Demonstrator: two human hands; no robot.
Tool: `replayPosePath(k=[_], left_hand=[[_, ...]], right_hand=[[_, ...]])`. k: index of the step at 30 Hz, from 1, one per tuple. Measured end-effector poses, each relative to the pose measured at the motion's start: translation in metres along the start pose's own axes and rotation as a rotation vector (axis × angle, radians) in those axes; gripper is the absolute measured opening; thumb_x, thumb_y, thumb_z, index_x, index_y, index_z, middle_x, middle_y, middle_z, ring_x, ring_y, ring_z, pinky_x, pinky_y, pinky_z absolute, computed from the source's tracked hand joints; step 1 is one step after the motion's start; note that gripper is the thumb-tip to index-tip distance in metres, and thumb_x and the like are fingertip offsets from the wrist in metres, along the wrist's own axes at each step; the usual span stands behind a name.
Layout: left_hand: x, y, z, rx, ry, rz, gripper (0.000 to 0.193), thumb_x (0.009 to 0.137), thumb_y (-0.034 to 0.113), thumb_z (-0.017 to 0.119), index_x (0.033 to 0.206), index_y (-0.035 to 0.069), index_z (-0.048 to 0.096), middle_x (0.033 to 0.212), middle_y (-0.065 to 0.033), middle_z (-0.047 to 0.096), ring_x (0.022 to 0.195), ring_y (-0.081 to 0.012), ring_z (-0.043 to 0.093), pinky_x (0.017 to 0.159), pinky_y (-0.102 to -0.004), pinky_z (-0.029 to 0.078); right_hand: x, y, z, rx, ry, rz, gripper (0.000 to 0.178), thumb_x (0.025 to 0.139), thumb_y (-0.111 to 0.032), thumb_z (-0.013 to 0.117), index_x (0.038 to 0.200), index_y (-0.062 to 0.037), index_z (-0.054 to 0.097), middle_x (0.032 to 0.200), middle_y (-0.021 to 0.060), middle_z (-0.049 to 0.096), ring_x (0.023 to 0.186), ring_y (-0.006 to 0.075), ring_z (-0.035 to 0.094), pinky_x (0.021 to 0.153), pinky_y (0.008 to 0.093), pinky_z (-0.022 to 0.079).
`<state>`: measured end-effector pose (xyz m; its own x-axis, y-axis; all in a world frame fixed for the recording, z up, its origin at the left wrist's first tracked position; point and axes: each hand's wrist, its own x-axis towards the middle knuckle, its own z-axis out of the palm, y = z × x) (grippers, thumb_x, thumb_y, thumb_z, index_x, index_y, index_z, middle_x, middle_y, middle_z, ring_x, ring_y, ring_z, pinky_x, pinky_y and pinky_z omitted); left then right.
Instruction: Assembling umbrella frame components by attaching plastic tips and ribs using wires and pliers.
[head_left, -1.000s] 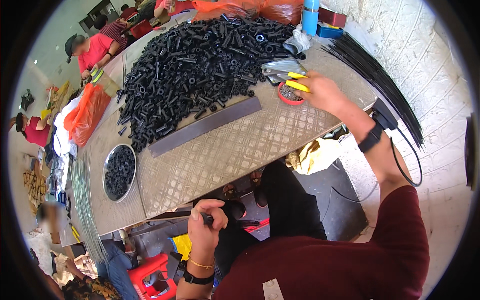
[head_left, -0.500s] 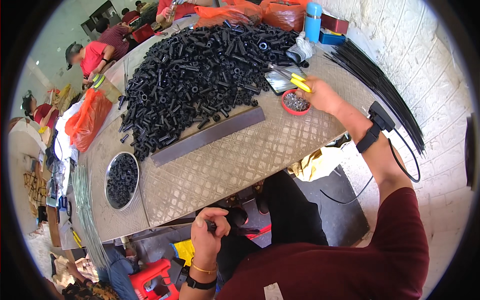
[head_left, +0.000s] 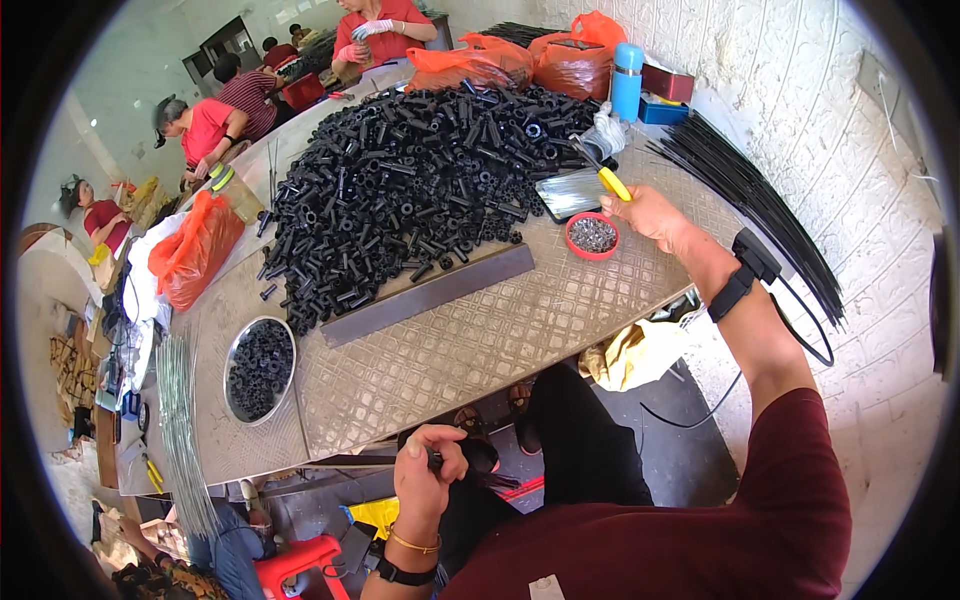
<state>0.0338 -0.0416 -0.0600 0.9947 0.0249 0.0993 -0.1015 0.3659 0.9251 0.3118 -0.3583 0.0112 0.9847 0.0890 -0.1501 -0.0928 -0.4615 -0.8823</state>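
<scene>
In my right hand (head_left: 652,214) is a pair of pliers with yellow handles (head_left: 614,184), its jaws pointing away from me. That hand is at the right rim of a small red dish (head_left: 592,254) of tiny silvery metal pieces. Just beyond the dish lies a dark-edged tray of thin silvery rods (head_left: 572,193). Near my lap, off the table's front edge, my left hand (head_left: 425,478) is closed round a small dark part (head_left: 435,459), mostly hidden by the fingers. Across the table spreads a big heap of black tubular parts (head_left: 400,180).
A grey metal bar (head_left: 430,294) borders the heap. To the left are a steel bowl (head_left: 292,385) of black rings and a wire bundle (head_left: 180,430). Black rods (head_left: 760,200), a blue flask (head_left: 627,82) and orange bags (head_left: 575,70) stand right and back. Other people work beyond.
My right hand has drawn back from over the red dish to its right side, still with the pliers. The whole view has shifted slightly. My left hand stays closed near my lap.
</scene>
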Motion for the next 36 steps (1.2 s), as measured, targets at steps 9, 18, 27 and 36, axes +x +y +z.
replayPosePath(k=[9,18,27,36], left_hand=[[-0.006,0.016,0.019,0.055,0.106,-0.08,0.047,0.075,-0.002,0.061,0.12,0.003,0.047,0.062,0.0026,0.045,0.053,-0.0055,0.042,0.051,-0.0203,0.037],[-0.016,0.024,0.039,0.163,-0.059,0.056,0.07,0.073,0.003,0.073,0.133,0.007,0.035,0.063,0.0052,0.045,0.059,-0.0018,0.043,0.055,-0.0167,0.037],[-0.034,0.029,0.028,0.287,0.116,0.123,0.075,0.067,-0.001,0.075,0.131,0.008,0.037,0.064,0.004,0.044,0.058,-0.0029,0.041,0.055,-0.017,0.035],[-0.055,0.031,0.018,0.254,0.089,-0.032,0.089,0.062,0.01,0.082,0.136,0.009,0.031,0.065,0.005,0.042,0.061,-0.0027,0.039,0.057,-0.0156,0.035]], right_hand=[[-0.081,-0.022,0.043,0.162,-0.106,-0.242,0.024,0.087,-0.026,0.061,0.092,-0.0028,0.063,0.073,-0.0022,0.057,0.07,0.0062,0.048,0.066,0.0255,0.043],[-0.219,-0.02,0.153,0.508,-0.745,-0.351,0.017,0.09,-0.023,0.057,0.093,-0.0058,0.053,0.085,-0.0013,0.049,0.078,0.0069,0.045,0.072,0.0228,0.04],[-0.242,-0.033,0.172,0.148,-0.313,-0.734,0.002,0.08,-0.005,0.06,0.08,-0.0026,0.059,0.086,0.0111,0.054,0.078,0.0235,0.056,0.07,0.0308,0.046],[-0.262,-0.043,0.153,-0.043,-0.497,-0.808,0.012,0.08,-0.012,0.066,0.087,-0.0021,0.063,0.086,0.0107,0.055,0.077,0.0232,0.057,0.066,0.0292,0.045]])
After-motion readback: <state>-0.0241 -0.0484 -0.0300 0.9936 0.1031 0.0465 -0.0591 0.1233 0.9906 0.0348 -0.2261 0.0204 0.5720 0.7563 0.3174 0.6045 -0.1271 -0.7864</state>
